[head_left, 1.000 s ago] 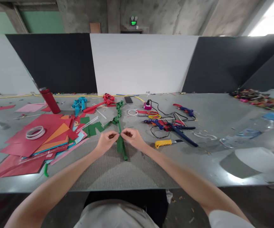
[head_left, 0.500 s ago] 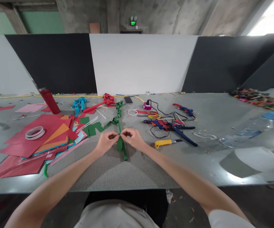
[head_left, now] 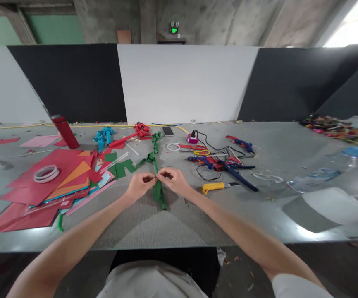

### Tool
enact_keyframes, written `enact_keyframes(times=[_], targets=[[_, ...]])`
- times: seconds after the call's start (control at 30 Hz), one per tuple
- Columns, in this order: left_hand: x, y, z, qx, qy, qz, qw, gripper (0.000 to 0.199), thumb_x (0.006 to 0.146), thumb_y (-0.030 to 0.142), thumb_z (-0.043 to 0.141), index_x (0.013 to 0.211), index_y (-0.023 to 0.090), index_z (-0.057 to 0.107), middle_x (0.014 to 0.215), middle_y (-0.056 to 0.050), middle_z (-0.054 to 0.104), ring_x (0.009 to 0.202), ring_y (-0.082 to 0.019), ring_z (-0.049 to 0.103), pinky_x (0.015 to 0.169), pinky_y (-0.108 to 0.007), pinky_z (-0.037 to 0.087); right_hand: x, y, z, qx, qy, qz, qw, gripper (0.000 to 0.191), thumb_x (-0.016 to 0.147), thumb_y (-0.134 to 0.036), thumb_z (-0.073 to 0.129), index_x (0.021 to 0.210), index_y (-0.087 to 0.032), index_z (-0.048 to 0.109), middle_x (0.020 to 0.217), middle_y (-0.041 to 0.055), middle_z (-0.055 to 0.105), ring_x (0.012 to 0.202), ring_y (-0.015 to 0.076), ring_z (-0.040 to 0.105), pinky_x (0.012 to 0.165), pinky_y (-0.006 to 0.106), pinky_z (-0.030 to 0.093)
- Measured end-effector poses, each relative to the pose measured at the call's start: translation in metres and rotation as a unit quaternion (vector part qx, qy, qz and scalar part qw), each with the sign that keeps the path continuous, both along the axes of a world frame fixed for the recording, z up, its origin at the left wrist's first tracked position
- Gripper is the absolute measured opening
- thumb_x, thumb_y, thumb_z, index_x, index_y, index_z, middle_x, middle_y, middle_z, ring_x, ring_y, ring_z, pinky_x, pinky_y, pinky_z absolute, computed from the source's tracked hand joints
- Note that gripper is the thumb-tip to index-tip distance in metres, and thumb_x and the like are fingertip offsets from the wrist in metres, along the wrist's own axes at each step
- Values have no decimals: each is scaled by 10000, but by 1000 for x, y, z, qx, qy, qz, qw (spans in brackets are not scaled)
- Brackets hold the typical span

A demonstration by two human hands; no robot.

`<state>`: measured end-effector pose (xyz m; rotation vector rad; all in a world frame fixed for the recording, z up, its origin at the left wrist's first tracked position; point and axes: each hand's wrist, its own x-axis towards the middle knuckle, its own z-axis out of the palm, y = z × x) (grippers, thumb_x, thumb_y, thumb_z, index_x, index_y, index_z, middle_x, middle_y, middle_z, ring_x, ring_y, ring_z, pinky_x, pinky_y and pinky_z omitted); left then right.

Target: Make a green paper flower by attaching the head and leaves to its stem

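the left grip and the right grip are both pinching the green piece, meeting midway along it. the piece is extending from well beyond the grips to just nearer than them, its far part lying on the counter. done, by judgement: the far part is carrying a row of knobs. left, apparently: the near end is showing no such knobs. beyond the grips, a red piece and a blue piece are displaying similar crumpling. the knife is lying right of the right grip. the grips are hiding the pinched spot; whether folding or pressing is occurring cannot be told. far right, the white roll is running out of view.
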<state>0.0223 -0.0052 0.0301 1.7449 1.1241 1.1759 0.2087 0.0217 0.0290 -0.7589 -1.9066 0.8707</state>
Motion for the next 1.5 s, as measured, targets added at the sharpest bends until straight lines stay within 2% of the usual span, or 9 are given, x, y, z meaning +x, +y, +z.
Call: enact_keyframes(times=[0.2, 0.4, 0.63, 0.8, 0.93, 1.17, 1.33, 1.5], targets=[[-3, 2, -2, 1, 1, 5, 1000, 225, 818, 362, 659, 768, 156, 735, 680, -29, 693, 615, -144, 608, 557, -232, 450, 2, 2, 2, -37, 12, 2, 999, 341, 938, -479, 523, 802, -195, 655, 662, 10, 593, 631, 154, 560, 610, 260, 439], [-2, 1, -1, -3, -12, 21, 1000, 229, 807, 361, 675, 726, 151, 713, 629, -21, 671, 581, -139, 602, 545, -233, 459, 2, 5, -1, -6, -13, -2, 1000, 242, 896, -409, 600, 822, -188, 665, 713, 12, 642, 665, 151, 585, 643, 257, 448], [-3, 2, -2, -11, 3, 44, 999, 228, 808, 358, 669, 720, 150, 702, 580, -7, 639, 531, -126, 569, 499, -219, 422, 1, 1, 2, 1, -54, -28, 998, 302, 927, -452, 551, 852, -183, 666, 677, 6, 629, 640, 149, 575, 629, 251, 433], [-4, 3, -4, -4, -17, 66, 998, 247, 813, 387, 670, 728, 158, 701, 617, -14, 662, 556, -135, 592, 514, -224, 443, 1, 3, 1, -33, -29, 0, 999, 317, 928, -456, 547, 842, -175, 664, 666, 7, 617, 615, 144, 567, 605, 248, 434], [-5, 5, -6, 4, -23, 59, 998, 253, 812, 395, 675, 726, 158, 695, 623, -13, 658, 567, -137, 593, 523, -227, 438, 0, 7, -5, -53, -22, 5, 998, 285, 902, -437, 580, 820, -177, 663, 658, 3, 617, 592, 139, 558, 579, 241, 426], [-7, 8, -8, 12, 15, 14, 1000, 242, 813, 347, 664, 667, 157, 625, 576, 8, 605, 545, -119, 560, 523, -218, 404, 1, 7, -7, -11, -49, 11, 999, 256, 898, -400, 578, 798, -173, 642, 712, 12, 630, 658, 144, 565, 624, 241, 424], [-6, 7, -6, 4, -18, 35, 999, 250, 812, 364, 669, 677, 160, 616, 587, 6, 619, 551, -122, 571, 529, -219, 412, -1, 5, -3, -48, -59, 15, 997, 309, 912, -445, 548, 794, -171, 628, 667, -7, 580, 600, 129, 506, 558, 227, 366], [-5, 5, -5, 8, -41, 57, 997, 269, 817, 361, 669, 645, 170, 589, 571, 12, 613, 554, -124, 578, 557, -226, 424, -2, 7, -2, -16, -89, 24, 996, 347, 899, -435, 570, 673, -172, 567, 597, -31, 499, 573, 113, 438, 548, 227, 318]])
